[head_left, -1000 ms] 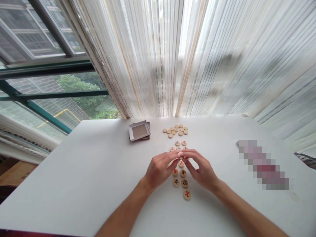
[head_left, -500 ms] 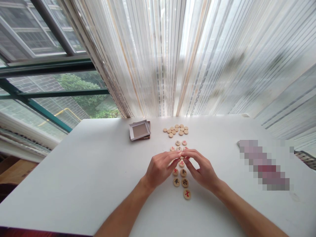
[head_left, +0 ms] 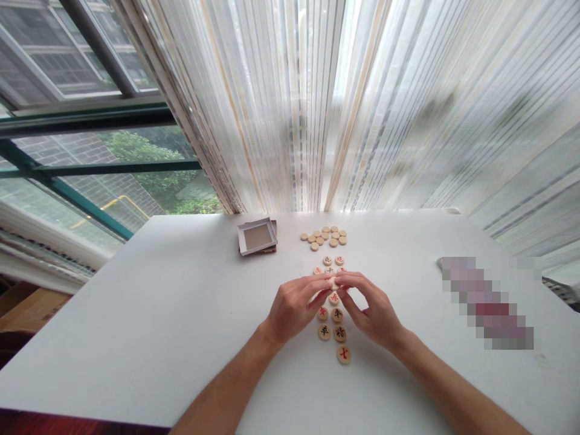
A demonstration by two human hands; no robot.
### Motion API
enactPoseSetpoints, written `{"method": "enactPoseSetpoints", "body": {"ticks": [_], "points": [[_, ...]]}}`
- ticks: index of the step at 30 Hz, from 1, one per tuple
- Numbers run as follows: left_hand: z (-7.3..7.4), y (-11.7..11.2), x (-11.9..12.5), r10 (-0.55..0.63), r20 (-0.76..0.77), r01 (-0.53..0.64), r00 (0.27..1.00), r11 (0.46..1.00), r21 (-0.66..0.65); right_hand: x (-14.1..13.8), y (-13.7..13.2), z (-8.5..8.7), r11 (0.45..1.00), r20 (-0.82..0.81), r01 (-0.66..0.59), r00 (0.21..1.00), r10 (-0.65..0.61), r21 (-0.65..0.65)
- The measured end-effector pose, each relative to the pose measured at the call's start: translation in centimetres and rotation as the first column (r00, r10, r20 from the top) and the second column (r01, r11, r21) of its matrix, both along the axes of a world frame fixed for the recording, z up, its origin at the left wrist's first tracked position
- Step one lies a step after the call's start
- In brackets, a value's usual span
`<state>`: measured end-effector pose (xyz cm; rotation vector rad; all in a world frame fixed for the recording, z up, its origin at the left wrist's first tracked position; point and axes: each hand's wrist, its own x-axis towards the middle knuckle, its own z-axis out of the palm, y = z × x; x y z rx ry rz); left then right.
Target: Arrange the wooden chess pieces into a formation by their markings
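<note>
Between my left hand (head_left: 296, 305) and my right hand (head_left: 369, 308), a round wooden Chinese chess piece (head_left: 334, 283) is pinched by the fingertips. Its marking cannot be made out. Just below the fingers lies a piece with a red character (head_left: 334, 298). Nearer to me are a red-marked piece (head_left: 322, 313) and a black-marked one (head_left: 336, 315), then two with black characters (head_left: 324, 331) (head_left: 339, 333) and a lone red-marked piece (head_left: 344, 354). Beyond my fingertips, more marked pieces (head_left: 327, 260) lie face up, some partly covered by my hands.
Several pieces without visible characters (head_left: 325, 237) lie grouped at the back of the white table (head_left: 149, 314). An open shallow box (head_left: 257, 237) rests on a darker one to their left. A blurred-out object (head_left: 492, 308) is at the right. Curtains (head_left: 294, 121) hang behind.
Both hands stay nearly in place, and the piece between the fingertips shows more of its face now. The whole view has shifted slightly.
</note>
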<state>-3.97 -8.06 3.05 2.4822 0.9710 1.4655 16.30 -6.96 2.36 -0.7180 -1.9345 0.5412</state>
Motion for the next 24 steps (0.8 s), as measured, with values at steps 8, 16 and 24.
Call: {"method": "enactPoseSetpoints", "body": {"ticks": [8, 16, 24], "points": [[0.43, -0.01, 0.03, -0.006, 0.003, 0.006, 1.000, 1.000, -0.005, -0.02, -0.12, -0.02, 1.000, -0.002, 0.001, 1.000, -0.001, -0.002], [0.26, 0.02, 0.04, -0.027, -0.013, 0.027, 1.000, 0.999, -0.032, -0.03, -0.24, 0.24, 1.000, -0.002, -0.014, 1.000, 0.014, -0.002], [0.11, -0.09, 0.29, -0.005, -0.029, 0.003, 1.000, 0.999, -0.049, -0.08, -0.30, 0.16, 1.000, -0.006, 0.011, 1.000, -0.011, -0.006]]}}
